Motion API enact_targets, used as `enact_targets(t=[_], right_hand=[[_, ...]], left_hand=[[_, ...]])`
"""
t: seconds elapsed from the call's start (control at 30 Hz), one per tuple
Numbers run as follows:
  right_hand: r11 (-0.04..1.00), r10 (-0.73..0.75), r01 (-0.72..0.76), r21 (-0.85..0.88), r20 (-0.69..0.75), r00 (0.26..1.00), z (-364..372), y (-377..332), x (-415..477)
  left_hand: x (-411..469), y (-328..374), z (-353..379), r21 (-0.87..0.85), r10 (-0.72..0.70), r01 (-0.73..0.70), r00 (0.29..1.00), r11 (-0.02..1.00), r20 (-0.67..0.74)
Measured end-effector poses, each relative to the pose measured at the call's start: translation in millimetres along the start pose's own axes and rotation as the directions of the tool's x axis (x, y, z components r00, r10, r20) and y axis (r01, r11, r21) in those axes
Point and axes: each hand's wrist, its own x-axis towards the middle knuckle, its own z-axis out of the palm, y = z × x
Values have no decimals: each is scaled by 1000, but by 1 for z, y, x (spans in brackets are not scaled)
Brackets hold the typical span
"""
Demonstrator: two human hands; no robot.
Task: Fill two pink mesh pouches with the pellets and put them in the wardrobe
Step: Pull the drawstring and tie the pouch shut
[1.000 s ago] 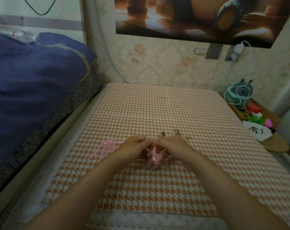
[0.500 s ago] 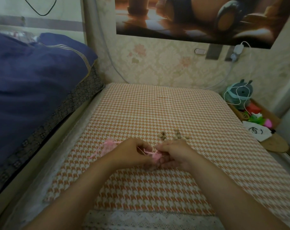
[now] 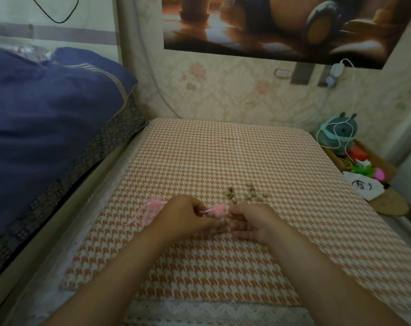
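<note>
The left hand point(image 3: 185, 217) is curled, thumb and forefinger pinching a pink mesh pouch point(image 3: 217, 211) by the ribbon at its gathered neck, which sticks out toward the left knuckles. The right hand point(image 3: 254, 222) sits just right of the same pouch, palm turned inward and fingers loosely bent, its fingertips point(image 3: 232, 215) at the pouch's right edge; whether they actually grip the mesh or a string there cannot be told. The pouch is held between the two hands, low over the orange-and-white houndstooth cloth point(image 3: 223, 156). A second pouch point(image 3: 152, 211) lies flat on the cloth just left of the left hand, partly hidden by the wrist, its ribbon trailing toward the cloth's left edge. A small scatter of tan pellets point(image 3: 247, 195) lies on the cloth just beyond the hands, nearer the right one. Further out, a dark blue quilt point(image 3: 47, 114) is heaped at the left, a poster point(image 3: 282, 27) hangs on the patterned wall, and a grey-green plush toy point(image 3: 338, 135) draped with white cable sits at the far right
</note>
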Motion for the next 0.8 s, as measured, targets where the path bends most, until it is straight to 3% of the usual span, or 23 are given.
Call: enact_targets(t=[0.13,0.23,0.3,0.37,0.43,0.5,0.6,0.8], right_hand=[[995,-83,79,-54,-76,994,1,-2,-7],[923,-328,294,-250,-109,938,2,0,-11],[720,-596,488,-494,-79,799,1,2,-11],[422,-792,617,-664,61,607,2,5,-10],[192,-839,680,-708,242,488,3,10,-8],[83,-819,684,-725,341,461,7,14,-7],[87,-814,669,-738,335,475,9,16,-6],[205,-802,628,-751,239,548,9,15,-1]], left_hand=[[2,-1,4,86,-31,33,999,996,-25],[5,-5,4,67,-59,61,998,996,-35],[6,-5,4,61,-59,61,997,996,-41],[6,-3,4,58,-46,48,998,997,-36],[7,-2,4,54,-25,26,1000,998,-17],[8,-5,4,45,-12,11,1000,999,3],[7,-8,3,37,-8,8,1000,999,14],[5,-10,0,-18,23,-23,1000,1000,8]])
